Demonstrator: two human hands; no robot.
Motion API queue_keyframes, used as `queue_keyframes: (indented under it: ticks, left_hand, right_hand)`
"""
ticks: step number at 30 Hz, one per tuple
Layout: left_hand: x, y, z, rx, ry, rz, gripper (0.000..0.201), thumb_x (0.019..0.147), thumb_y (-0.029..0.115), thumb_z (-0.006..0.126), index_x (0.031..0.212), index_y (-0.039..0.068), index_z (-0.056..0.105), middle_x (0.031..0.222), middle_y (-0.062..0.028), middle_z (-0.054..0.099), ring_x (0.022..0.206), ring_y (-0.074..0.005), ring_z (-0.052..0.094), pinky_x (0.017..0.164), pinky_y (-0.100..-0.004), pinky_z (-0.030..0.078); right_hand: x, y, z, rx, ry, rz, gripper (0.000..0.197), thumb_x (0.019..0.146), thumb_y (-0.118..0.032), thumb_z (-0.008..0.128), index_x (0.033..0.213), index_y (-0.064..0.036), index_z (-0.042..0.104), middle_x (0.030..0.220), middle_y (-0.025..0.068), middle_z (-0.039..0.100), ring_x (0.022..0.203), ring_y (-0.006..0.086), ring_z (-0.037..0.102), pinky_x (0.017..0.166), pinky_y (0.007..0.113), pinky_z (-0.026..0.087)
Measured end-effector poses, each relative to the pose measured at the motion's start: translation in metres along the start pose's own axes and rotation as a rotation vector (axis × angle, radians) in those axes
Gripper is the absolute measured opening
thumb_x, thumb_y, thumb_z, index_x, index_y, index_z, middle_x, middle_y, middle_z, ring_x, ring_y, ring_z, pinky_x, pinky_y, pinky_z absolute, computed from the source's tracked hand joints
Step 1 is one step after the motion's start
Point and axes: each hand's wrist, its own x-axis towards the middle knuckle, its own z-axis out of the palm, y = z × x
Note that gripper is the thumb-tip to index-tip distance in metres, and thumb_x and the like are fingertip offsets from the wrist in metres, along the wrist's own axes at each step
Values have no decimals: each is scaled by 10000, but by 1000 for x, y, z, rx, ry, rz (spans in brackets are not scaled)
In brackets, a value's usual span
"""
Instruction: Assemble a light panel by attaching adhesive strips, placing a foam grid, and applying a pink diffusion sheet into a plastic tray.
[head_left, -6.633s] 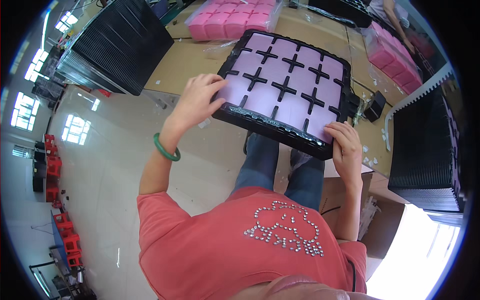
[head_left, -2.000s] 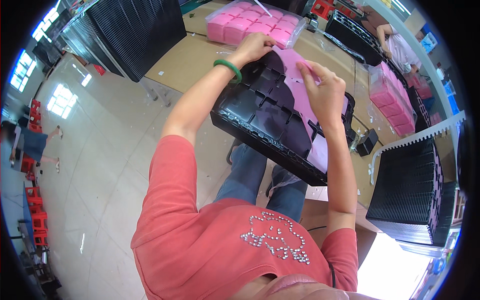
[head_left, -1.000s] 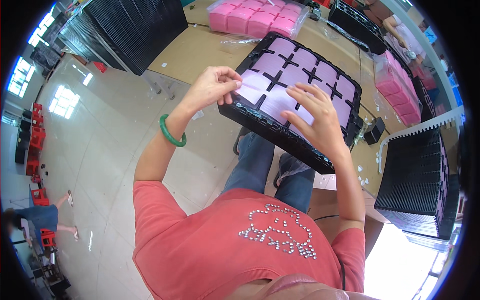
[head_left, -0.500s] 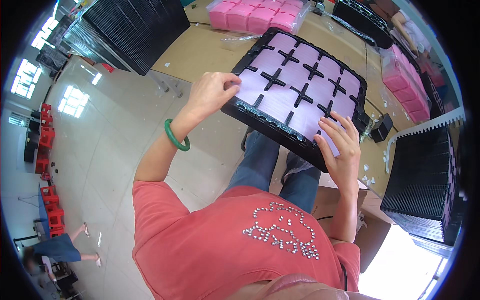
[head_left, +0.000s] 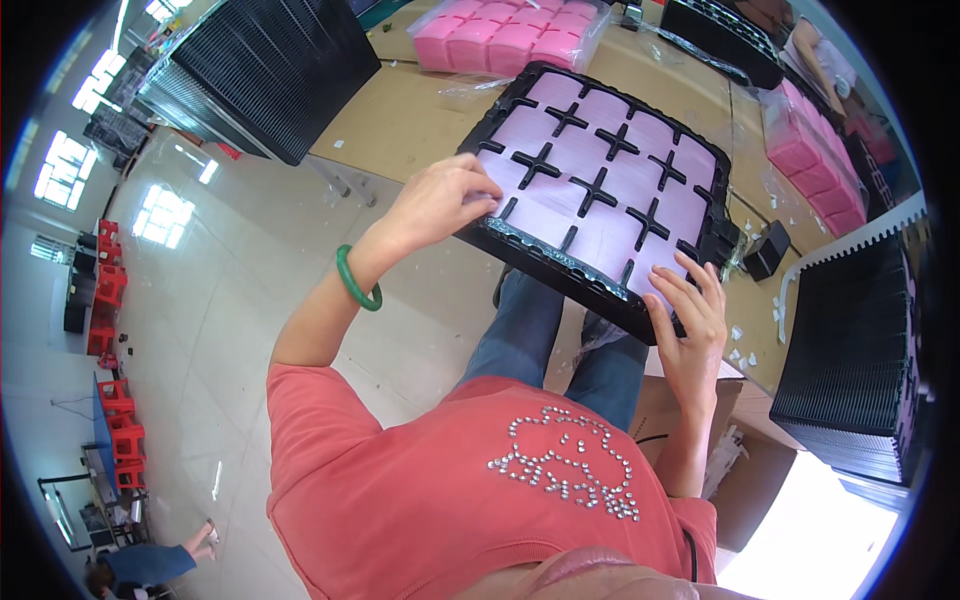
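A black plastic tray [head_left: 590, 290] with raised cross-shaped dividers [head_left: 594, 192] sits tilted over the table's near edge, above my lap. Pale pink-lilac pads [head_left: 550, 208] fill its cells between the crosses. At the near left corner, my left hand [head_left: 450, 203] has its fingers curled and thumb pressed in at the pad's edge; whatever lies between the fingertips is hidden. My right hand [head_left: 692, 330] rests on the near right corner, fingers stretched apart over the rim and pad. A green bangle [head_left: 357, 277] circles my left wrist.
Tall stacks of black trays stand at the left [head_left: 265, 75] and right [head_left: 845, 370]. Bagged pink pads lie at the back [head_left: 510, 40] and right [head_left: 812, 155]. A small black block [head_left: 766, 250] and white scraps [head_left: 738, 350] are on the table [head_left: 410, 110]. Another person's arm [head_left: 820, 65] shows far right.
My left hand has shifted right and down along the tray's left corner, fingers more curled. My right hand has slid slightly right and down. The tray has shifted a little in view.
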Motion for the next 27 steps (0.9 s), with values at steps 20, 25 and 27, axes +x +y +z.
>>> queue_keyframes:
  ticks: [20, 25, 27]
  left_hand:
    - [181, -73, 106, 634, -286, 193, 478, 960, 216, 450, 1419, 95, 505, 1490, -67, 493, 1417, -249, 405, 1170, -502, 291]
    - [185, -68, 112, 645, -376, 241, 478, 956, 234, 451, 1409, 98, 519, 1474, -63, 509, 1422, -258, 401, 1176, -532, 277]
    - [187, -63, 119, 779, -377, 172, 503, 958, 217, 455, 1447, 98, 472, 1516, -77, 459, 1436, -273, 375, 1179, -532, 270]
  right_hand:
    - [-32, 68, -49, -15, 98, 206, 133, 906, -122, 680, 1011, -60, 733, 1065, 73, 727, 1173, 292, 614, 1117, 513, 359]
    - [42, 148, -21, -124, 142, 110, 278, 963, -245, 602, 1091, -25, 713, 1160, 139, 700, 1186, 326, 601, 1071, 435, 408]
    - [72, 192, 3, -132, 50, -7, 377, 1012, -313, 509, 1160, -10, 677, 1266, 147, 655, 1262, 334, 549, 1105, 464, 372]
